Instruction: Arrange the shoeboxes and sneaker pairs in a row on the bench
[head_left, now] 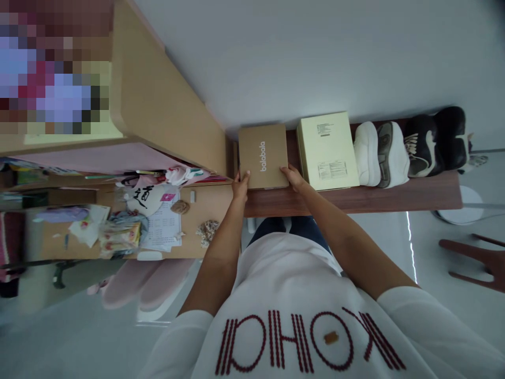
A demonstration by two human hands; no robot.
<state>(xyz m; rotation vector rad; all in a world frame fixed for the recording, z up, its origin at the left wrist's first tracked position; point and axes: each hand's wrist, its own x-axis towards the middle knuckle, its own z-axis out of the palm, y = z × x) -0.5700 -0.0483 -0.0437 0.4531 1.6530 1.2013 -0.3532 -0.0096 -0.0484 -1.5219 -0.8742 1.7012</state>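
A brown cardboard shoebox [272,152] with white lettering sits on a dark wooden shelf top [315,202], close to the wall. My left hand [240,187] grips its near left corner, thumb on the lid. At its right edge my right hand [292,176] holds on, the thumb over the lid's near right side and the other fingers mostly hidden. Just right of that hand stands a pale yellow shoebox [327,152] with printed labels. Beyond it are white shoes [381,152], then black shoes [437,142].
To the left, a tall wooden panel [169,95] rises beside a cluttered desk [213,205] bearing papers, a cap and plastic packets. A pink cushioned chair [145,284] is below the desk. A brown stool [477,258] and a white round object [465,205] are at the right.
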